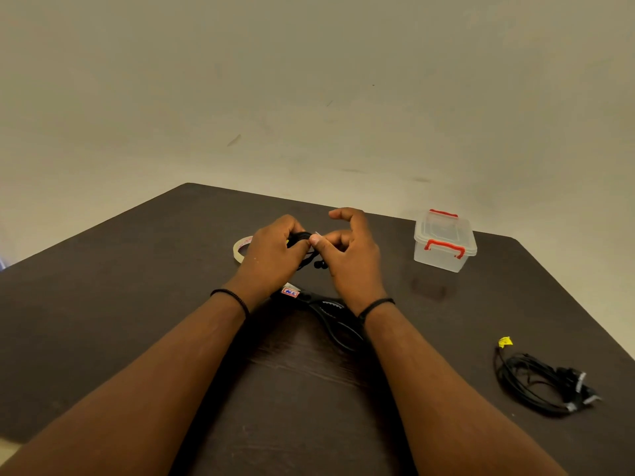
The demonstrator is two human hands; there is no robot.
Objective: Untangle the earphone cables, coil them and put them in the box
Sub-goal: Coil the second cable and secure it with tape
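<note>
Both hands, left point(271, 255) and right point(350, 259), grip 1 black coiled earphone cable point(302, 239).

Tape roll point(241, 248), scissors point(330, 312), table point(137, 304)

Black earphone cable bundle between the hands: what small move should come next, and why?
Probably press the small clear piece pinched at the right hand fingertips around the black earphone cable bundle, which the left hand grips as a coil. An earbud hangs loose below, the roll of clear tape lies beside, and the clear plastic box with red latches looks closed.
</note>
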